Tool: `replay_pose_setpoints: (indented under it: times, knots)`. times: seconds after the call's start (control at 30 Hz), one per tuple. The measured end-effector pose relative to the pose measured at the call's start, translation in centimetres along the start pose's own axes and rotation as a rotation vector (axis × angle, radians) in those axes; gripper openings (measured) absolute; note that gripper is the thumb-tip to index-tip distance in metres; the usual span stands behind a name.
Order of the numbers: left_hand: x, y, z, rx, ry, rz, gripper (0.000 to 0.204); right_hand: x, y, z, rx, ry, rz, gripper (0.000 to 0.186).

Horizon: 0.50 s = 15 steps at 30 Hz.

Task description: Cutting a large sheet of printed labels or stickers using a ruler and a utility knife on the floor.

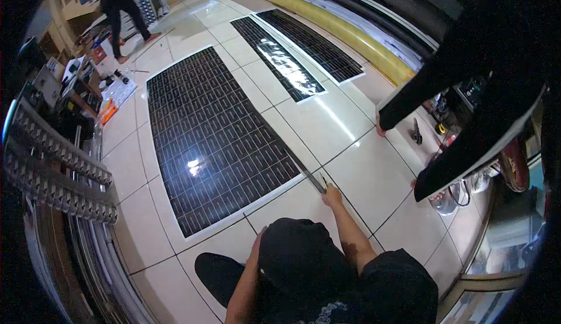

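Note:
My right hand (pixel 332 196) is closed round a slim, pointed tool (pixel 325 181), too small to name surely. Beside it is the near end of a long metal straightedge (pixel 312 179), which runs along the right edge of a large dark sheet (pixel 216 137). That sheet lies flat on the tiles, with a grid of short dashes and a white border. My left hand (pixel 256 247) rests against a rounded black form (pixel 301 248) in front of my body, and its fingers are mostly hidden.
Two narrow dark strips (pixel 274 55) (pixel 315 43) lie farther right, near a long yellow roll (pixel 350 37). A person's black-trousered legs (pixel 432 84) stand at right by scissors (pixel 416 132). Another person (pixel 123 11) is far left; metal racks (pixel 64 178) line the left side.

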<state>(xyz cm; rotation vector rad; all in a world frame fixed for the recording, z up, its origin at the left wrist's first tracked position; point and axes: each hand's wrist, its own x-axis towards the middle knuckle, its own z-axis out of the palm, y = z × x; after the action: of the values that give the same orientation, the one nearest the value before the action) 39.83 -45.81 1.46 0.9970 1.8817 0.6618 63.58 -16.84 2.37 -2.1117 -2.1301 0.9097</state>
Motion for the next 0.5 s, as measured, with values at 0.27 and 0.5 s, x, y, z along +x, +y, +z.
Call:
replay_pose_setpoints:
  times: [0.27, 0.5]
  knots:
    - [-2.5, 1.5, -1.2, -0.181, -0.029, 0.102, 0.042, -3.7, -2.2, -3.6, -0.083, 0.036, -0.202, 0.045]
    - [-4.2, 1.6, -1.3, -0.052, -0.192, -0.008, 0.041, -3.8, -3.5, -3.4, -0.066, 0.064, -0.225, 0.041]
